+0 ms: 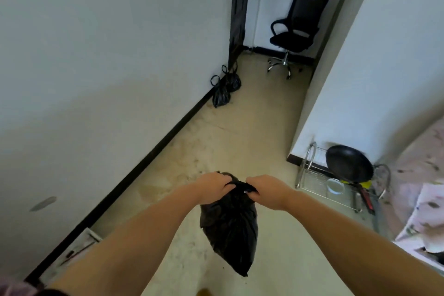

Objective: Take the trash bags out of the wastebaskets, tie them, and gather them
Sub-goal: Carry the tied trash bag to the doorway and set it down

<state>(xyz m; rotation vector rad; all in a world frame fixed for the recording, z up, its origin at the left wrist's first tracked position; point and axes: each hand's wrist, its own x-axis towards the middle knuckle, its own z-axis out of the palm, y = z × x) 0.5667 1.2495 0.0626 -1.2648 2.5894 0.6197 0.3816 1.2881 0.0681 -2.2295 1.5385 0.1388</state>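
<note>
While both of my hands are busy at the mouth of the black trash bag (229, 228), I hold it in the air above the pale floor (252, 127), a little in front of me in the corridor. The left hand (212, 186) pinches one gathered flap of the bag's top and the right hand (266, 190) pinches the other flap, so both are closed on the plastic, and the two flaps meet between my knuckles; I judge that I am in the middle of tying. From here I see some risks. If one flap slips from my fingers before the knot is pulled tight, the bag can open on one side, drop, and spill on the floor. The plastic looks thin and stretched under the load, so a hard pull on the flaps could tear it near the mouth. A loose knot could also come open later, when the bag is put down with the others. Now I count what I see: one bag in my hands, and two tied bags (224, 90) standing together against the left wall, near the dark door frame (237, 12), well apart from me. That makes three bags in total. I see no wastebasket from this view. There is also one office chair (296, 31) in the far room, and one dish rack (336, 185) at the right with one black pan (348, 163) leaning on it.
</note>
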